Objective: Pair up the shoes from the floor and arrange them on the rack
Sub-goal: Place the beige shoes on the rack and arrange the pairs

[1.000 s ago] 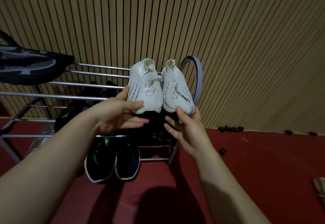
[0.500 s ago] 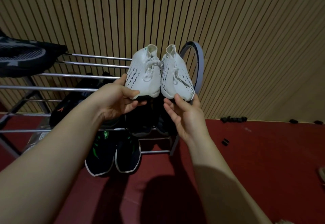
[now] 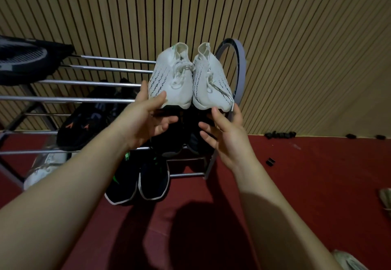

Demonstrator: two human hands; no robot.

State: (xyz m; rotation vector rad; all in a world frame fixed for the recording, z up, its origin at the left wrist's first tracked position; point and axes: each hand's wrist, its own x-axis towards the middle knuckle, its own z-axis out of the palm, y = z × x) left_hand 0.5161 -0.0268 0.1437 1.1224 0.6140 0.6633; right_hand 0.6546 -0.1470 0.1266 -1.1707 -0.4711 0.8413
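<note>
A pair of white knit shoes with black dashes sits side by side at the right end of the metal rack's [image 3: 84,100] top shelf, the left shoe [image 3: 171,83] next to the right shoe [image 3: 211,85], toes toward me. My left hand [image 3: 146,121] is at the left shoe's toe with fingers spread, thumb and forefinger touching the toe. My right hand [image 3: 226,136] is open just under the right shoe's toe, fingertips near its sole. A black pair with green marks [image 3: 137,178] stands on the bottom shelf.
Dark shoes [image 3: 88,121] fill the middle shelf, and a black shoe [image 3: 27,60] lies at the top shelf's left end. A pale shoe [image 3: 44,168] sits low on the left. More pale shoes [image 3: 385,200] lie on the red floor at right. Small black clips [image 3: 279,135] line the slatted wall.
The white pair has been pushed further back onto the top shelf. Both hands have loosened and drawn slightly back from the toes, fingers spreading.
</note>
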